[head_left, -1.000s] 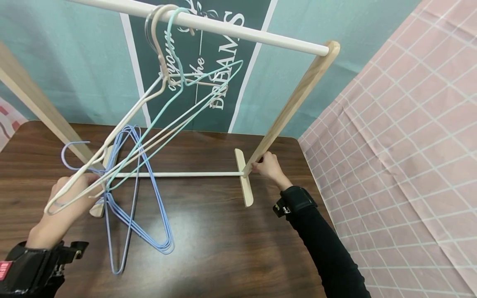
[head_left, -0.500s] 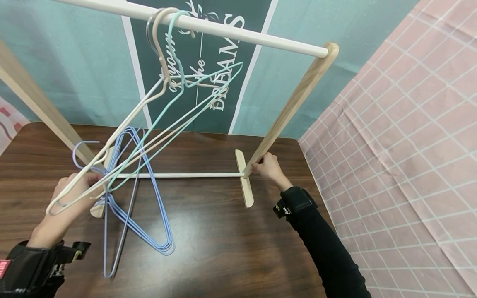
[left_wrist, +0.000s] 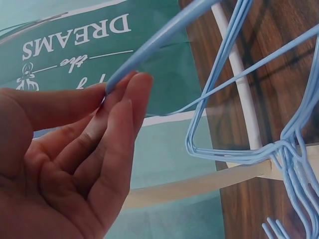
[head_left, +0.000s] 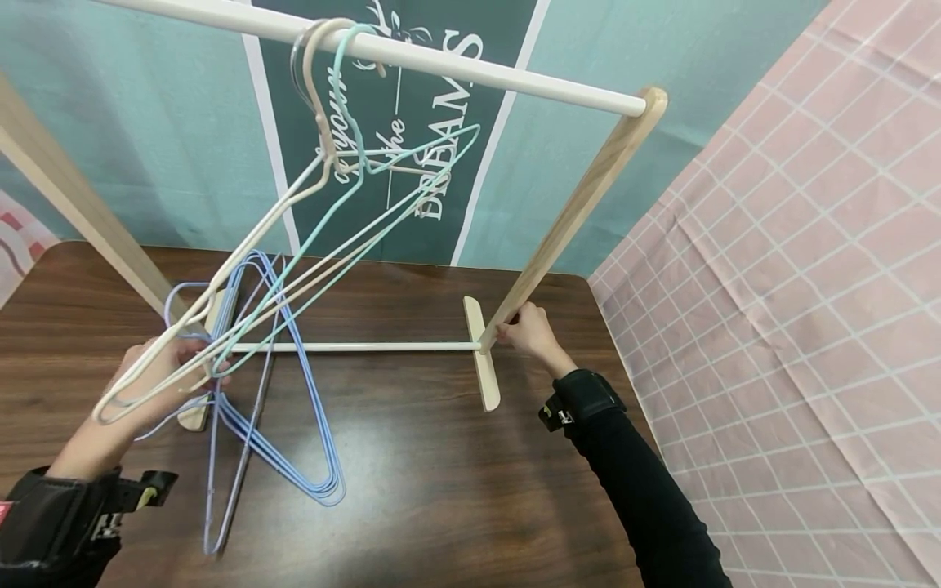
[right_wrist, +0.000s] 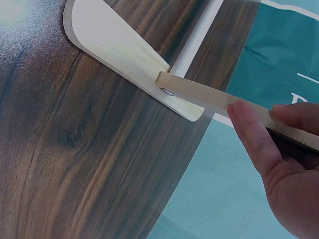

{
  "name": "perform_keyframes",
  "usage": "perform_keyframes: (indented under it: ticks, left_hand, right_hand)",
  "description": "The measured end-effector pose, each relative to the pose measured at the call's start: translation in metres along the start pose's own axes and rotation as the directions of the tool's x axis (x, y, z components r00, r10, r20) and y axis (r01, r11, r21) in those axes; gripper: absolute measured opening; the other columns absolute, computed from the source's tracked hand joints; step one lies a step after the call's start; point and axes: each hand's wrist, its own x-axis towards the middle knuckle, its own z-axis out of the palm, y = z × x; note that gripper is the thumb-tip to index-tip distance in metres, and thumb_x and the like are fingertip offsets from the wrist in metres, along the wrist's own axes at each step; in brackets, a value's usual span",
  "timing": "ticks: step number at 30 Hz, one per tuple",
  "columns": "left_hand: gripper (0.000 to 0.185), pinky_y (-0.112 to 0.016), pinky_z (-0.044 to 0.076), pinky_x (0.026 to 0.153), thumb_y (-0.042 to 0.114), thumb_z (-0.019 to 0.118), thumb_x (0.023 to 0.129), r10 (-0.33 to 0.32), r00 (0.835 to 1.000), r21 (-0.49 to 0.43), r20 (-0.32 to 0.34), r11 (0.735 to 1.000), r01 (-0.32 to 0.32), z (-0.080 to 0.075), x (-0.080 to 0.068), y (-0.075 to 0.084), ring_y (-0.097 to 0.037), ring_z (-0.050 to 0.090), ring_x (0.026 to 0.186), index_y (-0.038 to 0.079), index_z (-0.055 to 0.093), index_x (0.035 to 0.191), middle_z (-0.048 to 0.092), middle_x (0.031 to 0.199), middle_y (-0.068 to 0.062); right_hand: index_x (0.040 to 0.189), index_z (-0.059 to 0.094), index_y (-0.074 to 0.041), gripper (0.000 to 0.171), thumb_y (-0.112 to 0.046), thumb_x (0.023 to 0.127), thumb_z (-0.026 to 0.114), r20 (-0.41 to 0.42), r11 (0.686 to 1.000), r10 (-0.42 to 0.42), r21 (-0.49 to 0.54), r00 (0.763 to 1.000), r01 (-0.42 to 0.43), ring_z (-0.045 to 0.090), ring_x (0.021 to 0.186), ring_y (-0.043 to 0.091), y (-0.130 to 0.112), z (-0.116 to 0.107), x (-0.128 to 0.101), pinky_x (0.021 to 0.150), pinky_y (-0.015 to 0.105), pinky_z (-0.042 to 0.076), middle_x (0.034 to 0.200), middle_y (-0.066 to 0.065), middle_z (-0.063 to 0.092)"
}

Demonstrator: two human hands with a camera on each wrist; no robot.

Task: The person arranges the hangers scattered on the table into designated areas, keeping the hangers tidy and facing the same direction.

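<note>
My left hand (head_left: 150,382) pinches one light-blue wire hanger (left_wrist: 159,42) between thumb and fingertips, seen clearly in the left wrist view. In the head view, cream hangers cross in front of that hand and partly hide it. Below and right of it, a bundle of blue hangers (head_left: 323,487) leans at the foot of the rack. On the far side, my right hand (head_left: 532,331) grips the wooden post (head_left: 573,220) low down, just above its foot (right_wrist: 114,47). Thumb and fingers lie on both sides of the post in the right wrist view.
From the white top rail (head_left: 544,84) hang cream hangers (head_left: 243,253) and a mint hanger (head_left: 339,77). A white lower rail (head_left: 390,346) joins the rack's feet. The rack stands on a brown wooden table (head_left: 441,490), with a teal cloth (head_left: 662,49) behind and pink gridded cloth (head_left: 809,327) at right.
The pinched blue hanger has turned: its hook has shifted right, its lower end swung slightly left, and a blue strand now shows below my left hand. My right hand stays on the post.
</note>
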Motion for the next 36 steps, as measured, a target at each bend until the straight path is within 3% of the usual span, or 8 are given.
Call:
perform_keyframes:
  ticks: [3,5,12,19,23,29,32,36]
  left_hand:
    - [0.017,-0.028,0.042,0.051,0.013,0.072,0.072,0.024,1.000,0.239,-0.013,0.971,-0.020,-0.009,0.000,0.008,-0.007,0.056,0.055,-0.001,0.067,0.079,0.066,0.062,-0.004]
    - [0.013,-0.033,0.040,0.050,0.012,0.069,0.073,0.046,0.999,0.264,0.004,0.964,-0.045,-0.013,0.000,0.010,-0.016,0.057,0.056,0.000,0.067,0.078,0.065,0.060,-0.005]
    - [0.009,-0.032,0.038,0.048,0.005,0.065,0.070,0.219,0.973,0.368,0.068,0.902,-0.228,-0.027,0.007,0.004,-0.004,0.047,0.052,0.010,0.067,0.062,0.061,0.060,0.001]
    - [0.007,-0.037,0.038,0.046,0.013,0.067,0.076,0.118,0.991,0.352,0.067,0.926,-0.134,-0.041,0.012,0.007,-0.018,0.053,0.052,0.007,0.069,0.075,0.063,0.062,-0.005]
    - [0.013,-0.038,0.038,0.048,0.019,0.070,0.076,0.092,0.991,0.394,0.095,0.911,-0.122,-0.054,0.015,0.013,-0.023,0.056,0.053,0.006,0.069,0.079,0.063,0.060,-0.002]
    - [0.015,-0.040,0.040,0.052,0.021,0.071,0.075,-0.009,0.998,0.429,0.070,0.903,-0.022,-0.071,0.019,0.027,-0.032,0.060,0.062,0.006,0.072,0.079,0.067,0.068,-0.008]
    - [0.013,-0.034,0.037,0.049,0.018,0.068,0.079,-0.016,0.998,0.430,0.054,0.903,-0.009,-0.078,0.020,0.030,-0.022,0.057,0.055,0.005,0.071,0.079,0.066,0.061,-0.004]
    - [0.007,-0.025,0.032,0.047,0.016,0.070,0.078,0.070,0.998,0.405,0.002,0.912,-0.065,-0.086,0.021,0.031,-0.001,0.050,0.049,0.011,0.069,0.073,0.061,0.052,0.012]
  right_hand:
    - [0.111,0.052,0.013,0.027,-0.001,0.089,0.055,0.002,1.000,0.004,-0.003,1.000,-0.004,0.065,0.084,0.031,0.000,0.000,0.000,0.067,0.029,0.053,0.098,0.030,0.059]
    - [0.112,0.052,0.013,0.027,-0.002,0.089,0.055,0.003,1.000,0.007,-0.003,1.000,-0.007,0.065,0.085,0.032,0.000,0.000,0.000,0.068,0.029,0.053,0.099,0.030,0.058]
    - [0.112,0.051,0.014,0.028,-0.001,0.089,0.055,0.003,1.000,0.013,0.003,1.000,-0.013,0.064,0.086,0.032,-0.001,0.001,-0.001,0.069,0.029,0.053,0.100,0.031,0.057]
    - [0.113,0.051,0.013,0.028,-0.001,0.089,0.055,0.001,1.000,0.022,0.006,1.000,-0.022,0.064,0.086,0.032,-0.002,0.001,-0.001,0.068,0.029,0.053,0.100,0.030,0.057]
    - [0.112,0.051,0.013,0.028,-0.001,0.089,0.055,0.001,1.000,0.019,0.004,1.000,-0.019,0.064,0.086,0.033,-0.002,0.001,-0.001,0.068,0.029,0.053,0.100,0.030,0.057]
    - [0.111,0.052,0.014,0.027,0.000,0.089,0.055,-0.005,1.000,0.008,-0.008,1.000,-0.008,0.064,0.085,0.033,-0.002,0.001,-0.001,0.068,0.029,0.053,0.097,0.030,0.058]
    - [0.111,0.052,0.014,0.027,-0.001,0.089,0.055,0.000,1.000,0.010,-0.005,1.000,-0.010,0.064,0.085,0.033,-0.001,0.000,-0.001,0.068,0.029,0.053,0.098,0.030,0.058]
    - [0.113,0.050,0.014,0.028,-0.001,0.089,0.055,0.002,1.000,0.017,0.001,1.000,-0.017,0.064,0.086,0.033,-0.001,0.001,0.000,0.069,0.029,0.053,0.100,0.031,0.057]
